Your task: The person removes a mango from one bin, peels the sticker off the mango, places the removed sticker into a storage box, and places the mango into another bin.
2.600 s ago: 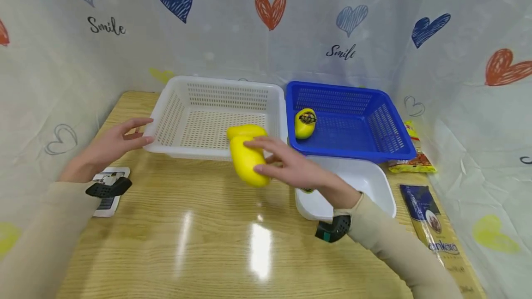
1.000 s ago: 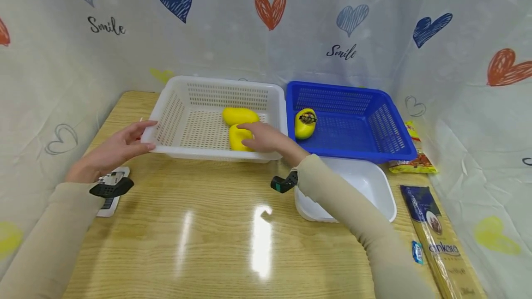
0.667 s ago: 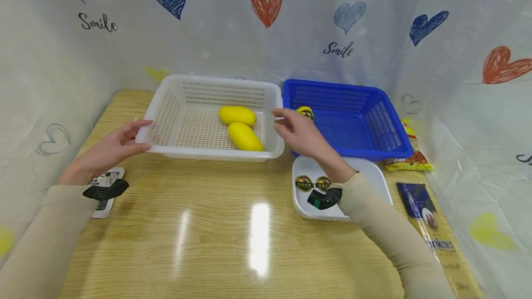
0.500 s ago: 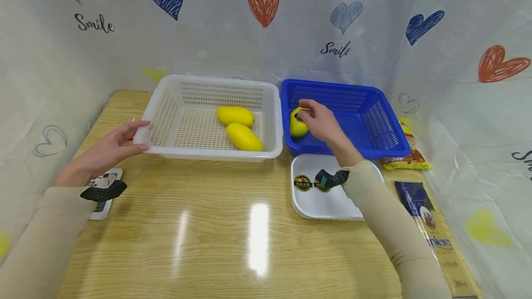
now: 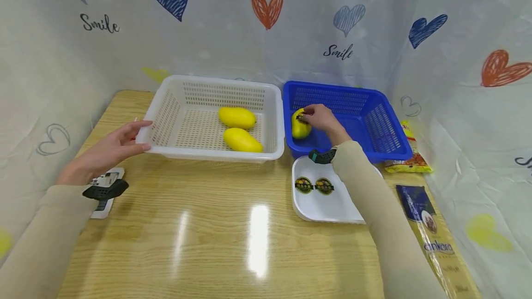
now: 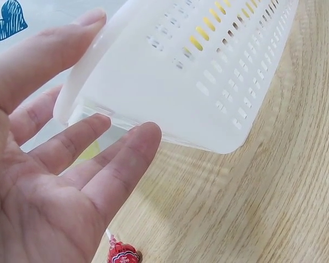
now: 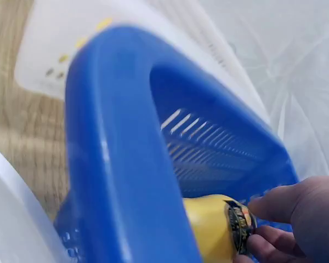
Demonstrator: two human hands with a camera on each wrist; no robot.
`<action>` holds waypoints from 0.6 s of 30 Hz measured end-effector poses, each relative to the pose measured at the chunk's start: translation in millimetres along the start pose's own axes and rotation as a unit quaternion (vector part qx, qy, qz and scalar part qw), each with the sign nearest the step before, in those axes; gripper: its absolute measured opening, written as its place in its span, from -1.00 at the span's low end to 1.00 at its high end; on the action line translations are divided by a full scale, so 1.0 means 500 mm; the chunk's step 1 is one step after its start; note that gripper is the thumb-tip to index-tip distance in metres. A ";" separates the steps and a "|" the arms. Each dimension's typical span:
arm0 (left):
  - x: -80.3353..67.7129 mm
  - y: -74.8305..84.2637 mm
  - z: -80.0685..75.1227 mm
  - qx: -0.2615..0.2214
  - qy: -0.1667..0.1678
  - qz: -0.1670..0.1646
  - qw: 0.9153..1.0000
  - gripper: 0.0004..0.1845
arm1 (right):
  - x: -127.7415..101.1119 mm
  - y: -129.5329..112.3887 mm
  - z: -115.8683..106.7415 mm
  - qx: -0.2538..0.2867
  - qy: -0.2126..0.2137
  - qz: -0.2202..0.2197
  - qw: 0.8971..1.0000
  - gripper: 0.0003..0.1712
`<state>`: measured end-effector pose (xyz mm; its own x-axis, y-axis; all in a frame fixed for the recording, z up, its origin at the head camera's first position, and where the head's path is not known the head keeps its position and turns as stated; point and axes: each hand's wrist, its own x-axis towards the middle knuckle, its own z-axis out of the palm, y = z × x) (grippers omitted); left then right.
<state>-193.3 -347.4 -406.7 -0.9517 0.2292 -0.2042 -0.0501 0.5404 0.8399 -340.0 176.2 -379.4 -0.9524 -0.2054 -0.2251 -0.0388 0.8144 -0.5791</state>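
Observation:
Inside the blue basket (image 5: 353,119), at its left end, lies a yellow mango (image 5: 300,131) with a round black-and-gold sticker (image 7: 238,224). My right hand (image 5: 322,118) reaches in, thumb and fingers pinching the sticker's edge; the fingers partly hide the mango in the head view. At the left end of the white basket (image 5: 216,155), my left hand (image 5: 112,149) rests its fairly straight fingers and thumb about the rim corner. Two plain yellow mangoes, one behind (image 5: 237,117) and one in front (image 5: 243,140), lie in the white basket's right half.
A white tray (image 5: 328,209) with two similar stickers stands before the blue basket. Right of it lie a pasta packet (image 5: 432,243) and a yellow snack bag (image 5: 409,163). A white card (image 5: 109,183) and a red-wrapped lollipop (image 6: 123,253) lie at the left.
My right hand set a mango in the white basket, let go, and moved right to the stickered mango in the blue basket. The front mango then turned slightly. My left hand stayed at the rim.

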 end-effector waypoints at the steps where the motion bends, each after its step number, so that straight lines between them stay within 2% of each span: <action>1: 0.000 0.000 0.000 -0.002 0.000 0.000 1.000 -0.24 | 0.006 0.001 0.000 -0.012 -0.004 -0.003 1.000 -0.47; 4: 0.000 0.000 0.002 -0.006 -0.001 0.001 1.000 -0.24 | 0.019 0.006 0.003 -0.038 -0.014 -0.002 0.999 -0.48; 7: 0.002 0.000 0.004 -0.017 -0.006 0.001 1.000 -0.24 | 0.026 0.010 0.008 -0.040 -0.034 0.015 0.998 -0.44; 13: 0.004 0.000 0.005 -0.023 -0.008 0.005 1.000 -0.25 | 0.032 0.011 0.021 0.013 -0.087 0.027 0.996 -0.32; 18: 0.000 -0.002 0.002 -0.026 -0.005 0.009 1.000 -0.25 | 0.019 0.001 0.017 0.041 -0.078 0.030 0.996 -0.31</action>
<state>-192.9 -347.1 -408.0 -0.9493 0.2476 -0.1940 -0.0487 0.4937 0.8683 -346.4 169.7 -388.6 -0.8939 -0.2438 -0.3762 0.0478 0.7826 -0.6207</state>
